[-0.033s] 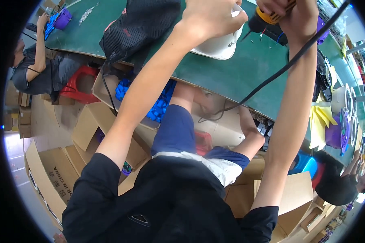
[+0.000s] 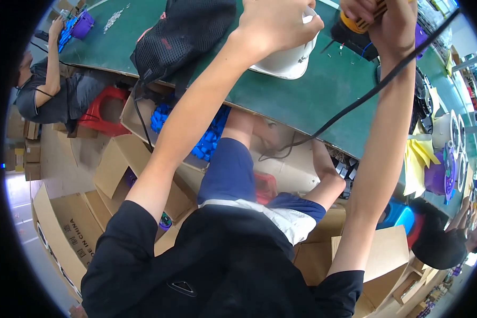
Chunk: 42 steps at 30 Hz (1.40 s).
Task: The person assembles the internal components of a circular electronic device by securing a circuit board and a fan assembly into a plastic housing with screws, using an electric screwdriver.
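Observation:
My left hand [image 2: 278, 25] is closed on a white, curved plastic housing [image 2: 285, 66], which rests on the green table [image 2: 323, 98]; much of the housing is hidden under the hand. To its right, my right hand [image 2: 388, 29] wraps around a yellow-and-black power screwdriver [image 2: 352, 23]. The tool's thin dark bit points left and down toward the housing, with a gap between the two. A thick black cable [image 2: 363, 98] runs across the front of my right forearm. Beneath the tool lies a dark tray [image 2: 358, 45] with small parts by it.
A black mesh bag [image 2: 177, 45] lies left of my left hand. Below the table edge stands a carton with blue parts [image 2: 209, 140]. Open cardboard boxes [image 2: 71, 222] flank my legs. One person [image 2: 47, 87] sits at far left, another [image 2: 442, 246] at far right. Yellow sheets [image 2: 420, 164] hang at right.
My right hand and the power screwdriver have shifted slightly right and up, so the bit is farther from the white housing. My left hand has stayed in place.

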Each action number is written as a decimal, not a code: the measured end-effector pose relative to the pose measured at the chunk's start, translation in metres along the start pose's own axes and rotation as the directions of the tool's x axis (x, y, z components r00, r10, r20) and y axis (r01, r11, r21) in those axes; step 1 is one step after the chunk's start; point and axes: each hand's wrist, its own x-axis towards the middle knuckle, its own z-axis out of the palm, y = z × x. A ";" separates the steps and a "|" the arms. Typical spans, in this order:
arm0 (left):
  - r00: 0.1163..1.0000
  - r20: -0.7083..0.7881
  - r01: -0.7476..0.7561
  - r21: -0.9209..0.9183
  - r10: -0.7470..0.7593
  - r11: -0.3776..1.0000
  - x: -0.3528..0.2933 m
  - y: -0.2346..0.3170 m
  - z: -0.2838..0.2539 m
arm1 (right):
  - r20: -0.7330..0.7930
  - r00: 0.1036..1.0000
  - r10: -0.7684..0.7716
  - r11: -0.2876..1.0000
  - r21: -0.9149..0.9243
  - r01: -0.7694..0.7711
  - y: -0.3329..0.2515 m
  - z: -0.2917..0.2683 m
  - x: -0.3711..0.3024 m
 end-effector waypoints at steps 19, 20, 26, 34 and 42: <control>0.664 0.149 -0.746 0.192 0.733 0.638 0.010 -0.017 0.007 | -0.495 0.869 -0.021 0.997 -0.071 -0.017 0.024 -0.039 -0.062; 0.659 0.150 -0.751 0.195 0.737 0.631 0.008 -0.017 0.009 | -0.471 0.882 -0.004 0.998 -0.056 -0.025 0.021 -0.039 -0.064; 0.727 -0.145 -0.655 0.148 0.671 0.741 -0.043 -0.020 0.009 | -0.402 0.911 -0.094 0.991 -0.127 0.046 0.029 -0.044 -0.081; 0.772 -0.238 -0.604 0.016 0.590 0.797 -0.080 -0.038 0.037 | -0.414 0.908 -0.061 0.998 -0.022 0.057 0.021 -0.052 -0.092; 0.904 -0.111 -0.422 -0.079 0.412 0.903 -0.001 -0.059 0.083 | -0.442 0.896 -0.050 0.998 -0.054 0.029 0.013 -0.053 -0.095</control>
